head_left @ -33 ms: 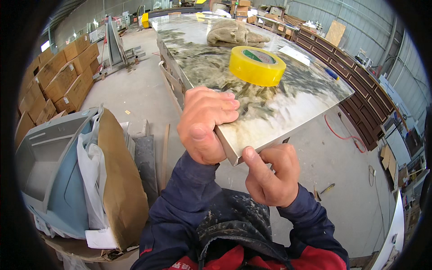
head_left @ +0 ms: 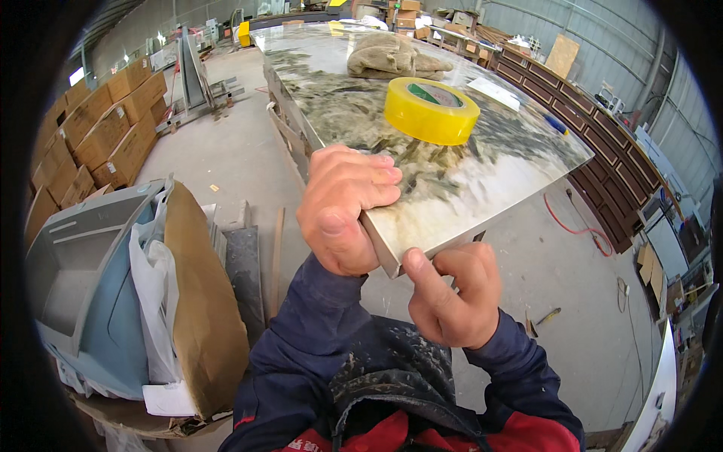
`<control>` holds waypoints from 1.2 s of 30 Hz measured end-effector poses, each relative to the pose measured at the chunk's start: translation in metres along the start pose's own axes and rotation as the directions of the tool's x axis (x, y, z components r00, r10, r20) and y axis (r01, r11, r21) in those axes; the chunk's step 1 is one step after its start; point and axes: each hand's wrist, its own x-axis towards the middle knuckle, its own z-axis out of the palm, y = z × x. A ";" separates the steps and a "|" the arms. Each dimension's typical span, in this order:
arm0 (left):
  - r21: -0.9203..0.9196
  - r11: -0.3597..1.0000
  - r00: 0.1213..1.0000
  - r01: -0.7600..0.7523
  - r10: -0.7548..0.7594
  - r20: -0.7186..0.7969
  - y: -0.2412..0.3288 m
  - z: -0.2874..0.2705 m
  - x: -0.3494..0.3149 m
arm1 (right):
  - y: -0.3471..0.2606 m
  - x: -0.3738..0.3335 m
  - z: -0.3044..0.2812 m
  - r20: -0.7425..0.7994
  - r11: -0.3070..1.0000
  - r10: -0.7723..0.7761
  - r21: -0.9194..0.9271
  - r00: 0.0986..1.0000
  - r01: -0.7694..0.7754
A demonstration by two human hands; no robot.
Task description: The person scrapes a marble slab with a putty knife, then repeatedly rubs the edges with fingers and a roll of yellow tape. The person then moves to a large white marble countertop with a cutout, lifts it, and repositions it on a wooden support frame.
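A polished slab with a white, grey and green marbled face reaches toward me, its near corner between my hands. My left hand wraps over the left edge, fingers lying together on the top face and thumb folded at the side. On the right of the corner, my right hand pinches the front edge: the thumb presses the edge and the curled fingers go beneath, partly hidden. A wide roll of yellow tape lies flat on the slab just beyond my hands. Behind it sits a crumpled tan cloth.
On the slab also lie a white strip and a blue-handled tool. To the left stand a grey sink, a cardboard sheet and stacked cartons. A red hose and a hand tool lie on the floor.
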 end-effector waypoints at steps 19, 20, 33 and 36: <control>-0.013 0.999 0.986 0.047 -0.044 0.161 -0.003 -0.016 -0.008 | 0.012 -0.052 0.000 -0.002 0.948 -0.038 0.317 0.999 0.036; -0.038 0.998 0.982 0.050 -0.042 0.185 -0.004 -0.016 -0.007 | 0.023 -0.069 -0.002 -0.029 0.950 0.077 0.307 0.997 -0.064; -0.075 0.995 0.937 0.066 -0.036 0.348 -0.020 -0.050 0.000 | 0.241 -0.251 0.100 0.123 0.072 0.983 0.419 0.135 -0.905; -0.088 0.994 0.923 0.071 -0.033 0.383 -0.024 -0.070 0.006 | 0.245 -0.228 0.120 0.032 0.102 0.992 0.319 0.118 -0.942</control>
